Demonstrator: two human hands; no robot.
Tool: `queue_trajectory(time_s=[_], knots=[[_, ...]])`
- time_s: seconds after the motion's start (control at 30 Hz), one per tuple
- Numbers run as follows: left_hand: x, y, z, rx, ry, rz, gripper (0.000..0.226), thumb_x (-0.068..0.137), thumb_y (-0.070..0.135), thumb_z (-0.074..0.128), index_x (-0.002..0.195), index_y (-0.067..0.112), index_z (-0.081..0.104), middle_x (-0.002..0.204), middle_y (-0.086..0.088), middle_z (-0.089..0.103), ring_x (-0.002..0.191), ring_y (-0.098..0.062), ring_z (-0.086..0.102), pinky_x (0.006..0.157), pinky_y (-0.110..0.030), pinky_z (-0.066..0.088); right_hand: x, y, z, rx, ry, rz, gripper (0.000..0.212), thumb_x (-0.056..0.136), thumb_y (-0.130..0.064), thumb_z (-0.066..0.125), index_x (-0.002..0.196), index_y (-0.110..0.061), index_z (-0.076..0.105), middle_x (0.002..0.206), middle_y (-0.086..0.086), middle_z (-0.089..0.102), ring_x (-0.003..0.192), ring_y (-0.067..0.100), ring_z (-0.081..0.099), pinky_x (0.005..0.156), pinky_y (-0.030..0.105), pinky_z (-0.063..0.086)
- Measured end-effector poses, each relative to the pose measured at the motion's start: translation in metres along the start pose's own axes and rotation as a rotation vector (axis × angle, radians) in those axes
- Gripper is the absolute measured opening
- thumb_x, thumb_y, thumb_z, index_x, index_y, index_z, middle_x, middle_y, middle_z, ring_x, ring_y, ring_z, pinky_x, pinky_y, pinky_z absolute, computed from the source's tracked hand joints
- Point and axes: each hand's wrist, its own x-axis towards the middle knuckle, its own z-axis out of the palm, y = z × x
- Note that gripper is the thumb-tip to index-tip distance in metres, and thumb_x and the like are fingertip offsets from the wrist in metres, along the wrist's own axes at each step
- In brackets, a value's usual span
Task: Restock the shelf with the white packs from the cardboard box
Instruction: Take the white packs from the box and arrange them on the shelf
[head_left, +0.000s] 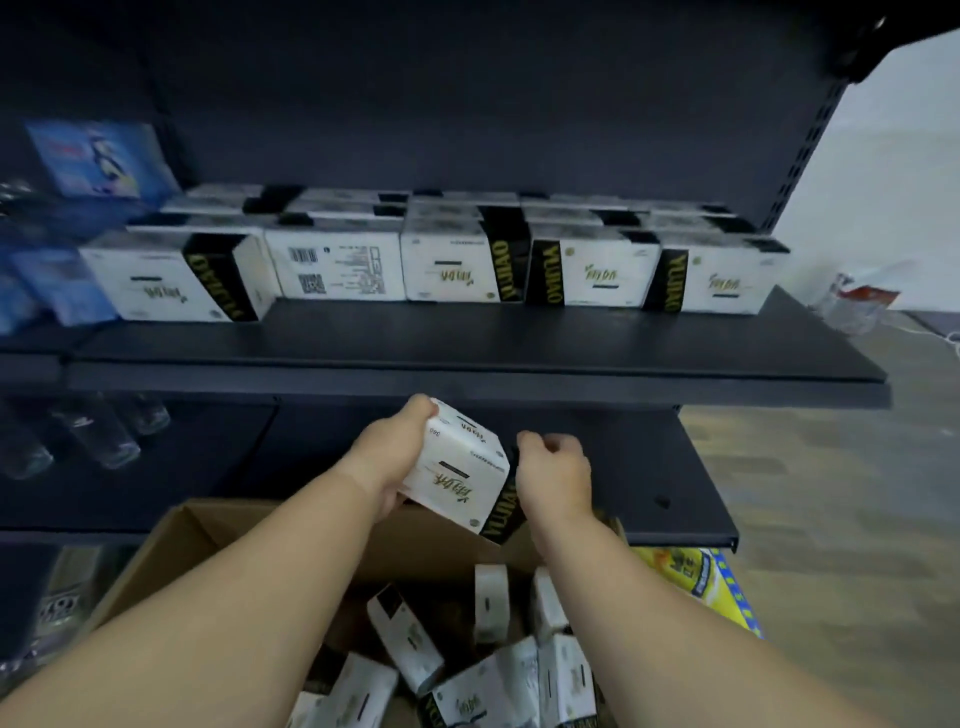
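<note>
Both my hands hold one white pack (460, 470) with a black band, tilted, above the cardboard box (171, 551). My left hand (387, 449) grips its left side with fingers over the top corner. My right hand (553, 475) holds its right end, fingers curled. Several more white packs (410, 639) lie loose in the box below. On the dark shelf (467, 343) above, a row of the same white packs (447, 265) stands several deep, with bare shelf in front of it.
Blue packets (98, 161) sit at the shelf's left end. Clear glass bottles (98, 436) stand on the lower shelf at left. A yellow and blue package (701, 577) lies under the lower shelf at right. A plastic bag (857, 301) sits on the wooden floor at right.
</note>
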Motion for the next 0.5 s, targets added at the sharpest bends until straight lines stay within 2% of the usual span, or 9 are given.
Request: queue_trajectory(time_s=[0.13,0.23,0.33,0.4,0.5], knots=[[-0.013,0.009,-0.01,-0.072,0.035,0.003,0.035,0.091,0.049,0.051,0.091,0.017,0.064,0.074,-0.008,0.072,0.08,-0.026,0.066,0.078,-0.037,0.051,-0.008,-0.013,-0.009,0.069,-0.014,-0.011,0.048,0.085,-0.041,0.053,0.128,-0.019,0.049,0.123,0.007,0.056,0.102,0.028,0.059,0.092,0.049,0.051],[-0.022,0.017,-0.017,-0.098,0.064,0.001,0.042,0.086,0.059,0.049,0.096,0.021,0.065,0.074,-0.005,0.074,0.08,-0.024,0.067,0.068,-0.032,0.047,-0.013,-0.023,-0.019,0.117,-0.009,-0.001,0.043,0.091,-0.038,0.054,0.129,-0.019,0.048,0.118,0.006,0.057,0.1,0.026,0.059,0.088,0.046,0.053],[-0.034,0.028,-0.024,-0.11,0.065,0.009,0.05,0.081,0.065,0.048,0.102,0.024,0.067,0.079,-0.004,0.076,0.077,-0.023,0.068,0.062,-0.029,0.048,-0.015,-0.034,-0.027,0.171,-0.061,-0.053,0.032,0.095,-0.036,0.055,0.12,-0.016,0.054,0.102,0.002,0.06,0.088,0.018,0.058,0.068,0.033,0.048],[-0.04,0.036,-0.028,-0.139,0.067,0.031,0.052,0.079,0.067,0.047,0.101,0.025,0.068,0.082,-0.004,0.076,0.077,-0.023,0.068,0.064,-0.031,0.051,-0.02,-0.046,-0.031,0.21,-0.093,-0.106,0.033,0.096,-0.038,0.056,0.12,-0.016,0.055,0.103,0.001,0.062,0.086,0.014,0.059,0.062,0.029,0.046],[-0.048,0.046,-0.034,-0.174,0.071,0.087,0.052,0.081,0.068,0.046,0.098,0.025,0.069,0.088,-0.004,0.076,0.086,-0.024,0.069,0.078,-0.037,0.053,-0.028,-0.063,-0.029,0.244,-0.153,-0.157,0.039,0.096,-0.039,0.057,0.129,-0.018,0.051,0.108,0.003,0.064,0.086,0.014,0.064,0.063,0.03,0.053]])
